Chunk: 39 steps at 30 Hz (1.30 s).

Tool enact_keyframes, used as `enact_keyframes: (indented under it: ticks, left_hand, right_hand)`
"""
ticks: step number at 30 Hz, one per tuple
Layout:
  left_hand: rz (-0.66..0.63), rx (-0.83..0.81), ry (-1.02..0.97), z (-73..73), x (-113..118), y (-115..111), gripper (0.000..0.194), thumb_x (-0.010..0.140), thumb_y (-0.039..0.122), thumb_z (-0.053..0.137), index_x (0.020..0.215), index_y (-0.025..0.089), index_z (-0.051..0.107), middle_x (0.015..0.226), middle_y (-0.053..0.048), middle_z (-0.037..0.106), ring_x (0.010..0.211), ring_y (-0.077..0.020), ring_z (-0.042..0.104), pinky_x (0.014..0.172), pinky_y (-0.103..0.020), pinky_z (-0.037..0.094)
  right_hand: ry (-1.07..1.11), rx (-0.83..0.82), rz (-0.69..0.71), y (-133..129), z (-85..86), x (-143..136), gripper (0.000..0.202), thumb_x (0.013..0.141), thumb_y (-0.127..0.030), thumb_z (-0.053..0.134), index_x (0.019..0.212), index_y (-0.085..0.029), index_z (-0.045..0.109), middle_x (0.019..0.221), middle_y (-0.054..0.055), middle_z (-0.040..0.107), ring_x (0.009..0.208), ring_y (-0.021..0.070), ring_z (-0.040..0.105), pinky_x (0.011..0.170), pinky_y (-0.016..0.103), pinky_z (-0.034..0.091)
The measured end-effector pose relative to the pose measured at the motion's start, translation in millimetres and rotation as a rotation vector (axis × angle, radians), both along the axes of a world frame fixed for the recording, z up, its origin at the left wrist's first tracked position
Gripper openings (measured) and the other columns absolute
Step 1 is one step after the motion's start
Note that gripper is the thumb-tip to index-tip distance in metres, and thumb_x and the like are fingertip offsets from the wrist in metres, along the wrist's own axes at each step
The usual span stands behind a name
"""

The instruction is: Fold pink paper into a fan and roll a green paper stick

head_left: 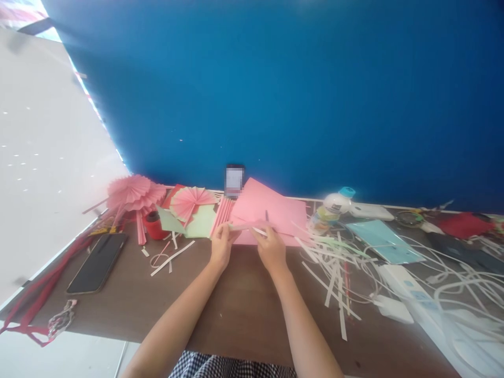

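My left hand (221,245) pinches one end of a narrow pale paper strip (242,227), held level just above the table. My right hand (272,248) is closed at the strip's other end, with a white edge showing at its fingertips. A thin dark pen-like stick (266,215) rises beside the right fingers; whether they grip it I cannot tell. Behind the hands lie pink paper sheets (275,207). Left of them stands a pleated pink paper piece (222,215), near green paper (200,223) and a pink paper fan (193,202).
Pink paper rosettes (134,194), a red cup (155,226) and a phone (97,262) sit at left. Loose white paper strips (334,268), a white-and-blue bottle (336,205), a light-blue packet (386,241), a power strip (409,286) and tangled cables (460,278) crowd the right.
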State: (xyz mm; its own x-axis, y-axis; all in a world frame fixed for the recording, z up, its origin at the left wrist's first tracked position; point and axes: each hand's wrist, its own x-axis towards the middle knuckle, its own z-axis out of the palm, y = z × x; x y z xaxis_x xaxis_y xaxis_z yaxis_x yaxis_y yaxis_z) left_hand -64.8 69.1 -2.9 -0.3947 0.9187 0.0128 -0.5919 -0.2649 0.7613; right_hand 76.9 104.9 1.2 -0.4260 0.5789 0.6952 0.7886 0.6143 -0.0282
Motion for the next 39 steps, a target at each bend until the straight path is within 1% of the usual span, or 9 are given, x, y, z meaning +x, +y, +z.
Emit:
enact_keyframes:
  ticks: [3,7,10,14,20,24,29,34,39]
  left_hand:
    - [-0.081,0.069,-0.046,1.1,3.8,-3.5,0.047,0.06,0.041,0.068,0.099,0.016,0.056,0.097,-0.009,0.062,0.091,-0.0233,0.06,0.09,-0.043,0.041]
    - [-0.077,0.034,0.074,-0.8,9.4,-3.2,0.043,0.054,0.024,0.074,0.093,0.014,0.061,0.115,-0.013,0.054,0.103,-0.0258,0.053,0.094,-0.041,0.038]
    - [-0.02,-0.02,0.146,-5.1,11.3,1.4,0.03,0.061,0.029,0.069,0.084,0.01,0.065,0.109,-0.014,0.058,0.107,-0.0264,0.051,0.095,-0.041,0.037]
    - [0.016,-0.029,0.105,-9.2,8.2,7.4,0.033,0.069,0.037,0.061,0.087,0.01,0.064,0.101,-0.014,0.063,0.101,-0.0249,0.055,0.09,-0.041,0.041]
    - [0.031,-0.084,0.12,-9.8,-5.5,11.3,0.038,0.071,0.041,0.058,0.096,0.011,0.061,0.099,-0.013,0.064,0.094,-0.0227,0.059,0.085,-0.039,0.046]
    - [0.081,-0.072,0.23,-11.0,-13.7,14.4,0.038,0.071,0.042,0.056,0.091,0.011,0.062,0.091,-0.011,0.066,0.091,-0.0225,0.06,0.082,-0.038,0.047]
    - [0.114,-0.058,0.311,-11.7,-19.6,15.9,0.038,0.072,0.043,0.054,0.089,0.01,0.063,0.086,-0.01,0.066,0.086,-0.0217,0.061,0.079,-0.038,0.049]
    - [0.137,-0.072,0.325,-13.3,-22.2,17.3,0.038,0.073,0.043,0.053,0.092,0.011,0.062,0.084,-0.008,0.066,0.082,-0.0211,0.063,0.077,-0.037,0.05]
    - [0.23,-0.103,0.444,-15.5,-23.6,17.5,0.036,0.074,0.043,0.052,0.087,0.012,0.063,0.08,-0.008,0.067,0.08,-0.0215,0.062,0.077,-0.036,0.048]
  right_hand:
    - [0.017,0.005,0.011,-1.8,1.3,-2.3,0.04,0.079,-0.005,0.04,0.103,-0.029,0.061,0.085,0.004,0.058,0.071,0.0142,0.049,0.064,0.024,0.036]
    - [0.027,0.002,0.04,-7.0,5.6,-6.8,0.035,0.081,-0.008,0.041,0.101,-0.028,0.062,0.086,0.004,0.059,0.069,0.0139,0.05,0.063,0.024,0.037]
    - [0.006,-0.004,0.083,-11.3,8.3,-11.2,0.035,0.081,-0.008,0.041,0.102,-0.027,0.061,0.086,0.004,0.06,0.07,0.0142,0.052,0.063,0.024,0.039]
    - [0.005,-0.102,0.179,-12.7,8.6,-12.0,0.038,0.081,-0.007,0.039,0.109,-0.026,0.057,0.091,0.004,0.061,0.079,0.014,0.056,0.066,0.023,0.043]
    - [0.373,-0.411,0.3,-8.6,10.5,-2.7,0.027,0.082,-0.026,0.046,0.105,-0.022,0.059,0.092,0.005,0.065,0.084,0.0168,0.06,0.071,0.029,0.048]
    - [0.493,-0.562,0.353,-7.8,18.0,2.9,0.022,0.079,-0.028,0.049,0.093,-0.02,0.065,0.082,0.004,0.067,0.073,0.0171,0.062,0.07,0.033,0.048]
    - [0.328,-0.457,0.356,-9.8,22.0,8.7,0.02,0.079,-0.022,0.049,0.09,-0.023,0.066,0.083,0.003,0.066,0.074,0.0152,0.059,0.074,0.032,0.044]
    - [-0.013,-0.261,0.225,-10.1,19.2,11.1,0.033,0.08,-0.014,0.045,0.105,-0.027,0.06,0.083,0.003,0.063,0.072,0.0128,0.055,0.065,0.025,0.041]
    - [-0.186,-0.161,0.082,-14.5,22.9,5.1,0.044,0.076,-0.007,0.043,0.113,-0.029,0.055,0.083,0.005,0.061,0.071,0.015,0.053,0.057,0.023,0.037]
